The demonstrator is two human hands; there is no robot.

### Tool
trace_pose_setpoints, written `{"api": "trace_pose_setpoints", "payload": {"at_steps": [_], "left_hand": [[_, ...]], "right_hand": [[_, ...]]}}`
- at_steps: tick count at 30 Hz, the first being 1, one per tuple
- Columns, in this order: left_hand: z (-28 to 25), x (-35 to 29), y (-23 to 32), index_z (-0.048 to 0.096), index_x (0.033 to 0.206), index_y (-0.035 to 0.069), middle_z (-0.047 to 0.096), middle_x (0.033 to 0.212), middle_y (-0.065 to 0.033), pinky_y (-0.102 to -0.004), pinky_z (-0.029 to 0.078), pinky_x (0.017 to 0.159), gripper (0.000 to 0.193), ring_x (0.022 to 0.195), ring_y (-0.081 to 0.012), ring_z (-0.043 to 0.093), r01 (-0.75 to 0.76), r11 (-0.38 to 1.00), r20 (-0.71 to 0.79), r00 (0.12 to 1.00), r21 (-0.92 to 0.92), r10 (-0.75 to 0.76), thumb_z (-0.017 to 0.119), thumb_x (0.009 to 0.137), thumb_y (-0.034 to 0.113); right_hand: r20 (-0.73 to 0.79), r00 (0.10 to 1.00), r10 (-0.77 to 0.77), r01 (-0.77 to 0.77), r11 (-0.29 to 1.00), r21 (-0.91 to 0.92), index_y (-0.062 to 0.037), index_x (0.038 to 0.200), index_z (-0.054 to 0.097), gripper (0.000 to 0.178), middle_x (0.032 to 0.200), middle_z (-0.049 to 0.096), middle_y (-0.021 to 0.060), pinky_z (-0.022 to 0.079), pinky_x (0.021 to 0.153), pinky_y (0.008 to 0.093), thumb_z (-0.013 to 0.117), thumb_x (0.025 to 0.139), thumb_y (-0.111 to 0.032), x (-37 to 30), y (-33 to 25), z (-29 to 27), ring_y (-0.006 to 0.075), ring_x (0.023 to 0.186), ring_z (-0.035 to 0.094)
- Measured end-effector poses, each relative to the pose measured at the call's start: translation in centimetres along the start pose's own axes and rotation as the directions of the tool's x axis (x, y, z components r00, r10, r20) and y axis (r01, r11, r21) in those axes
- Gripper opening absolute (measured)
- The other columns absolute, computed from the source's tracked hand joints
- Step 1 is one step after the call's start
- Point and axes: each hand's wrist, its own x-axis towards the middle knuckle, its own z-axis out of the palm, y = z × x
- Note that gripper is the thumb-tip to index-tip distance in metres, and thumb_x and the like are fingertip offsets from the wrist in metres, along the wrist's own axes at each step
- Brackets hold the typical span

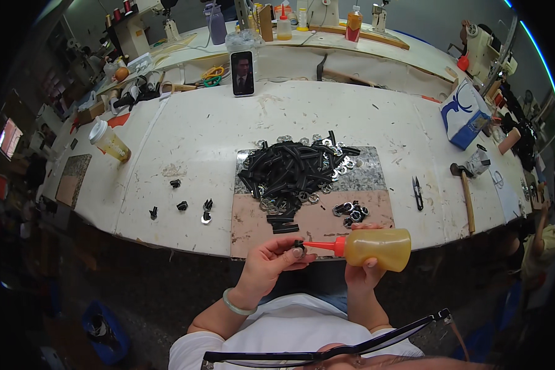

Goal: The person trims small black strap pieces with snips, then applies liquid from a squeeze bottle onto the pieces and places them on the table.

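Pinched between the fingers of my left hand (270, 266) is a small black strap piece (299, 245); its far side is partly hidden by the fingers. My right hand (365, 276) grips a glue bottle (381, 248) with yellowish liquid, tilted sideways. Its red nozzle points left, with the tip at or just against the black piece. Beyond both hands, a pile of black strips (296, 165) mixed with silvery metal rings lies on a work board (253, 231). Nearer the right hand, a smaller cluster of black pieces with rings (351, 213) rests on the same board.
Several small black pieces (182, 206) lie at the left. Snips (417, 193) and a hammer (465, 197) are at the right, near a blue-white box (464, 115). A phone (242, 73) stands at the back; a drink cup (110, 140) is far left.
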Motion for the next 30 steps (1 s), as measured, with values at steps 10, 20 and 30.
{"api": "trace_pose_setpoints", "payload": {"at_steps": [10, 20, 30], "left_hand": [[-0.2, -0.1, -0.4, 0.052, 0.108, -0.007, 0.061, 0.094, -0.0151, -0.0291, 0.053, 0.074, 0.027, 0.086, -0.0236, 0.063, 0.044, 0.997, 0.019, 0.999, 0.061, -0.045, 0.056, 0.083, 0.002], [-0.5, 0.3, -1.1, 0.053, 0.109, -0.005, 0.061, 0.092, -0.0122, -0.0232, 0.052, 0.071, 0.025, 0.083, -0.0169, 0.063, -0.13, 0.96, -0.053, 0.988, 0.249, 0.147, 0.054, 0.084, 0.001], [-11.6, 1.3, 5.4, 0.055, 0.107, -0.005, 0.062, 0.088, -0.0099, -0.0225, 0.051, 0.061, 0.025, 0.076, -0.0153, 0.063, -0.245, 0.732, -0.398, 0.708, 0.635, 0.583, 0.054, 0.084, 0.003]], "right_hand": [[-0.263, 0.927, 0.268, -0.229, 0.959, 0.168, -0.0036, 0.121, 0.038, 0.051, 0.115, 0.046, 0.0144, 0.048, 0.084, 0.0374, 0.056, 0.084, -0.034, -0.4, 0.3, -1.0, 0.0256, 0.11, 0.047], [-0.022, 0.999, 0.046, -0.044, 0.994, 0.098, -0.0038, 0.127, 0.029, 0.07, 0.118, 0.039, 0.013, 0.038, 0.095, 0.0429, 0.064, 0.077, -0.038, -0.6, -0.5, -1.8, 0.0309, 0.114, 0.038], [-0.057, 0.996, 0.061, -0.051, 0.985, 0.163, -0.0035, 0.129, 0.028, 0.066, 0.122, 0.039, 0.0126, 0.039, 0.095, 0.0417, 0.059, 0.081, -0.036, -0.2, -0.5, -5.8, 0.0312, 0.119, 0.035]]}}
